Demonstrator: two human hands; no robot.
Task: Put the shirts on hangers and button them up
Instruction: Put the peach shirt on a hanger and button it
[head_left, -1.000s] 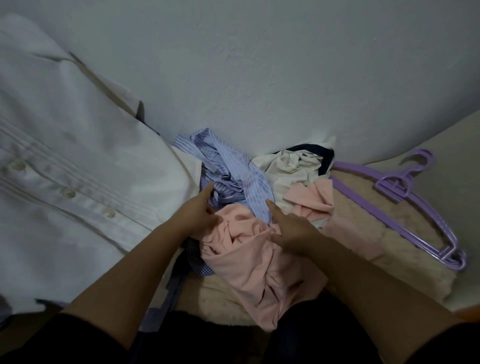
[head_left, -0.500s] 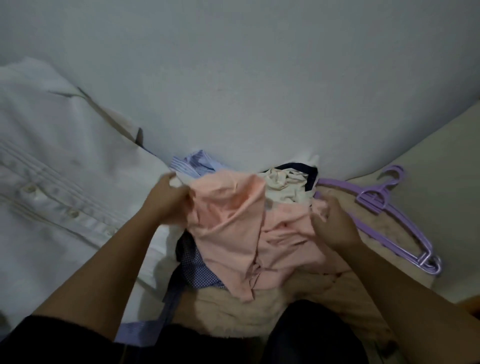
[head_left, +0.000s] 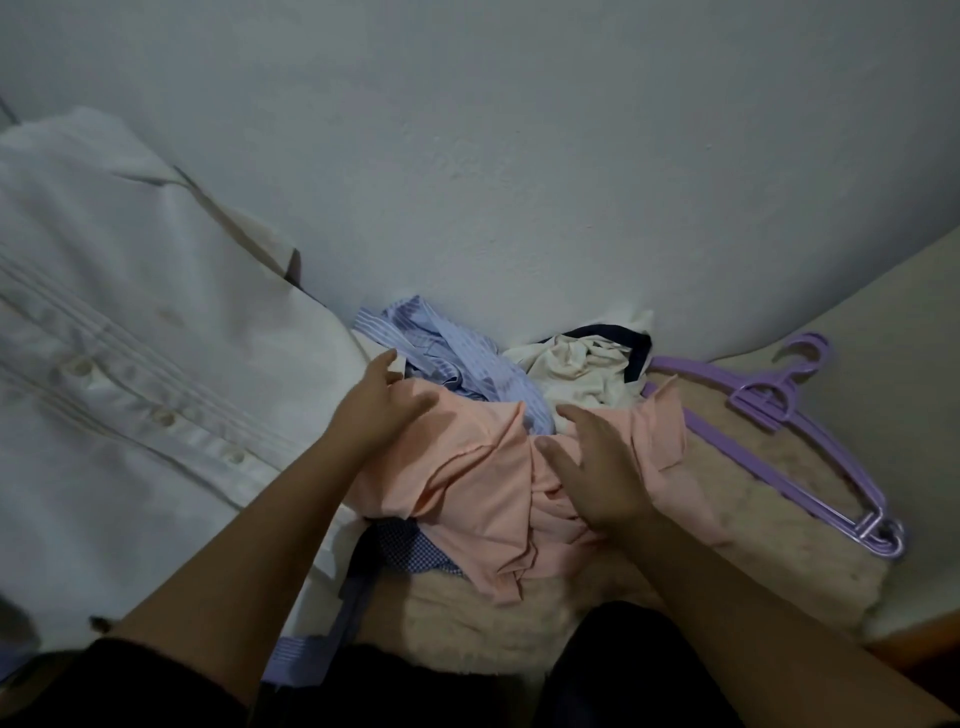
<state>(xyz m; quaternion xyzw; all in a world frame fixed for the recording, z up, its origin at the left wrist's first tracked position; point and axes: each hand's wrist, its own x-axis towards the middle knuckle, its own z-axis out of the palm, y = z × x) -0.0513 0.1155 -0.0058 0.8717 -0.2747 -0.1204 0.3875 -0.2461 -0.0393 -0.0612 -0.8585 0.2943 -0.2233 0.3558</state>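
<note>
Head view: left hand (head_left: 375, 413) and right hand (head_left: 597, 467), fingers spread, rest on crumpled peach shirt (head_left: 483, 483), frame centre; purple hangers (head_left: 810, 447) right; white shirt (head_left: 130, 364) left.

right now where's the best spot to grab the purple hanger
Take the purple hanger at its neck just below the hook, coming from above with the right hand. That end lies bare on the bed, while the near arm runs beside the pink shirt.
</note>
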